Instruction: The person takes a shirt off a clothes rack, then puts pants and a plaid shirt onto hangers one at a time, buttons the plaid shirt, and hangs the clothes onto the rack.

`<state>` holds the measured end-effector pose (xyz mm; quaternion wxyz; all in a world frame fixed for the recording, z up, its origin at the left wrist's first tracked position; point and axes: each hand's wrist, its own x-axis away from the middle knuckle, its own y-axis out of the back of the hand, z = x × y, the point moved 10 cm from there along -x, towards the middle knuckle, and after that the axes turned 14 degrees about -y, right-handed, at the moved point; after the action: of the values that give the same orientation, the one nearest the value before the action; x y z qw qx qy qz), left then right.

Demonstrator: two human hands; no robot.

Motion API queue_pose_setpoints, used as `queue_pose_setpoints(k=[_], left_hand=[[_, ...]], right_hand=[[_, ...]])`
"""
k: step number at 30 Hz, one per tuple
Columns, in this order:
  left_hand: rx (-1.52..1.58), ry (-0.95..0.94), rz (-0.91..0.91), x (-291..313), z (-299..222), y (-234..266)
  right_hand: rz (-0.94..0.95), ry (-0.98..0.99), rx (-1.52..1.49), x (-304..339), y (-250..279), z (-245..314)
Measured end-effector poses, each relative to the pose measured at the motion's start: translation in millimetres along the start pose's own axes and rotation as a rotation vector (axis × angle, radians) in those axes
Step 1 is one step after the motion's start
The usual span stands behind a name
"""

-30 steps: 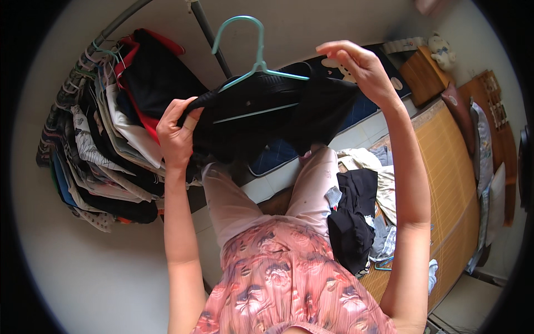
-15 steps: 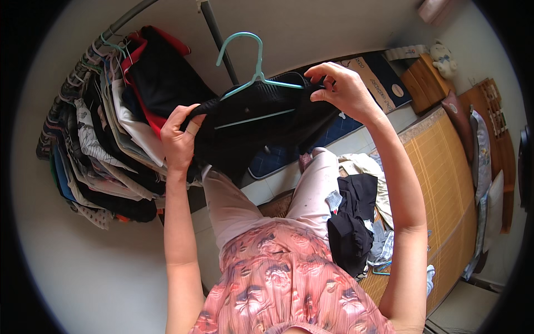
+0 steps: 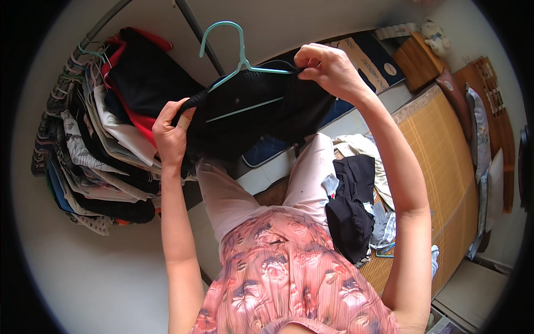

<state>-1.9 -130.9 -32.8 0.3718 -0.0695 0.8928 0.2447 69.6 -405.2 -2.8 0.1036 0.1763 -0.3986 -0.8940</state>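
A black garment (image 3: pixel 256 119) hangs on a light teal hanger (image 3: pixel 243 53) in front of me, its hook pointing up and free of any rail. My left hand (image 3: pixel 171 132) pinches the garment's left shoulder, thumb and fingers closed on the cloth. At the opposite shoulder, my right hand (image 3: pixel 329 69) grips the fabric near the hanger's right end. Between the two hands the neckline is spread wide, and the hanger's lower bar shows through it. Dark folds hide the lower part of the garment.
To the left, a metal rail (image 3: pixel 105 22) carries many hung clothes (image 3: pixel 105 150), among them a red and black jacket (image 3: pixel 150 78). On the right, a bed with a woven mat (image 3: pixel 439 167) holds a pile of black clothes (image 3: pixel 353 195). A plush toy (image 3: pixel 435 36) sits at the far right.
The hanger, the black garment and both hands have shifted slightly left and up in the view, along with the surroundings. Both hands keep their hold on the shoulders.
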Motion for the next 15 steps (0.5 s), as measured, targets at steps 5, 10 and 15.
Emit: queue_pose_setpoints(k=[5,10,15], left_hand=[[-0.002,0.025,-0.037,6,12,2],[0.080,0.007,-0.019,0,0,-14],[0.076,-0.013,-0.020,-5,-15,-22]], right_hand=[[-0.137,0.013,-0.073,11,42,10],[0.035,0.035,0.021,20,15,35],[0.075,0.062,-0.152,9,-22,62]])
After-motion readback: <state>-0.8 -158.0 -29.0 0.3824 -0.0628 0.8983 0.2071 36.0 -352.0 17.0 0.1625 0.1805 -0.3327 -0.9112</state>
